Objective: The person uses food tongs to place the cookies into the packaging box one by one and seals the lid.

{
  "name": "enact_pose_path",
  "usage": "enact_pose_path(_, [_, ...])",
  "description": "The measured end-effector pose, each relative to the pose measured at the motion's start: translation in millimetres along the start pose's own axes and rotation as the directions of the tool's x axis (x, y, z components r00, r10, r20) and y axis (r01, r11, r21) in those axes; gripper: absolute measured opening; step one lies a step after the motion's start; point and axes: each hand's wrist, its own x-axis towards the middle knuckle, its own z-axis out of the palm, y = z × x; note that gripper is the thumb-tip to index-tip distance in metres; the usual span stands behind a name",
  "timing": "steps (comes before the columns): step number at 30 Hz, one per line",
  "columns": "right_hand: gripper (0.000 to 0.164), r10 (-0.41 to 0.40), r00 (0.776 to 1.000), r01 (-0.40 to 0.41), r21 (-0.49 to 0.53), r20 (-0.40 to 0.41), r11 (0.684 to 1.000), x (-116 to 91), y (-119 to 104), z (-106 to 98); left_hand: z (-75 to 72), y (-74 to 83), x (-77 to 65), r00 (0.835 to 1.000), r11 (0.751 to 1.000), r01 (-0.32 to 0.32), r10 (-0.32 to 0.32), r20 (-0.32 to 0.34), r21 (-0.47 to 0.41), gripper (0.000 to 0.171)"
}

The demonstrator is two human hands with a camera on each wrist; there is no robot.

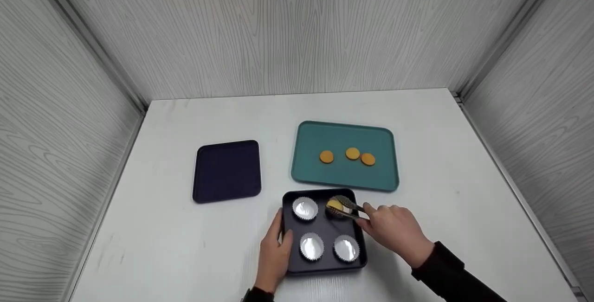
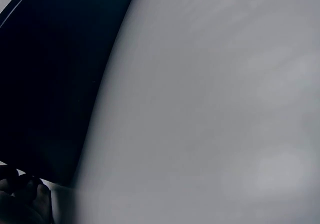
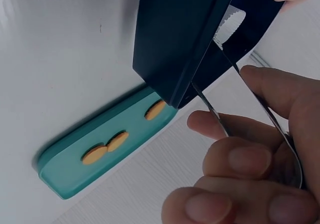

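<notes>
My left hand [image 1: 274, 251] grips the left side of a dark square baking pan [image 1: 320, 267], thumb at the rim. Inside it, pleated silver baking cups [image 1: 305, 208] stand in two rows. Metal tongs [image 1: 345, 214] are held in my right hand [image 1: 394, 230], between thumb and fingers. Their tips sit at the far right cup, around a round yellow cookie [image 1: 335, 206]; whether it touches the cup's bottom is hidden. The right wrist view shows the tongs' arms [image 3: 270, 114] running behind the pan's wall, which hides their tips. Only curled left fingers [image 2: 42, 199] show in the left wrist view.
Behind the pan lies a teal tray [image 1: 315, 172] with three round cookies [image 1: 326, 157], two of them side by side. A dark, flat square tray [image 1: 227, 172] is at the left. Grey wood-grain panels [image 1: 287, 33] enclose the white table [image 1: 162, 228] at back and sides.
</notes>
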Motion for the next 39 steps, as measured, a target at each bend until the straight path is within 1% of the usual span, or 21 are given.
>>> enact_pose_path(3, [0.029, 0.0, 1.0, 0.0, 0.009, 0.002, 1.0, 1.5, -1.4, 0.3, -0.1, -0.5, 0.4, 1.0, 1.0, -0.003, 0.003, -0.003, 0.002, 0.056])
enact_pose_path(10, [0.03, -0.007, 0.998, 0.004, 0.054, 0.061, 0.999, 1.8, -3.8, 4.4, 0.4, -2.2, 0.6, 1.0, 1.0, 0.001, -0.001, -0.01, 0.01, 0.056])
enact_pose_path(12, [0.031, -0.003, 0.999, 0.001, 0.05, 0.047, 0.999, 1.5, -3.6, 5.3, 0.6, -2.4, 0.5, 1.0, 1.0, 0.0, 0.0, -0.009, 0.007, 0.055])
enact_pose_path(18, [0.033, -0.005, 0.999, 0.006, 0.002, -0.048, 1.0, -1.0, -0.6, 5.3, 0.6, -1.6, 0.2, 1.0, 1.0, 0.0, 0.0, -0.01, 0.009, 0.056])
enact_pose_path(23, [0.033, -0.004, 0.997, 0.002, -0.027, -0.078, 1.0, -2.9, 0.9, 5.0, 0.8, -0.3, 0.0, 1.0, 1.0, 0.006, -0.006, -0.007, -0.01, 0.056])
enact_pose_path(26, [0.033, -0.001, 0.997, 0.0, -0.023, -0.083, 1.0, -2.5, 0.7, 5.8, 1.1, -0.7, 0.1, 1.0, 1.0, 0.014, -0.014, -0.002, -0.026, 0.056])
enact_pose_path(34, [0.036, 0.027, 0.999, -0.026, 0.017, -0.033, 0.999, -1.0, -1.8, 7.9, 2.1, -1.9, 0.4, 1.0, 0.999, 0.025, -0.024, 0.002, -0.028, 0.056])
enact_pose_path(39, [0.034, 0.034, 0.999, -0.035, 0.007, 0.01, 0.999, 0.8, -3.3, 9.7, 3.0, -2.0, 0.7, 1.0, 1.0, 0.021, -0.021, 0.001, -0.02, 0.056])
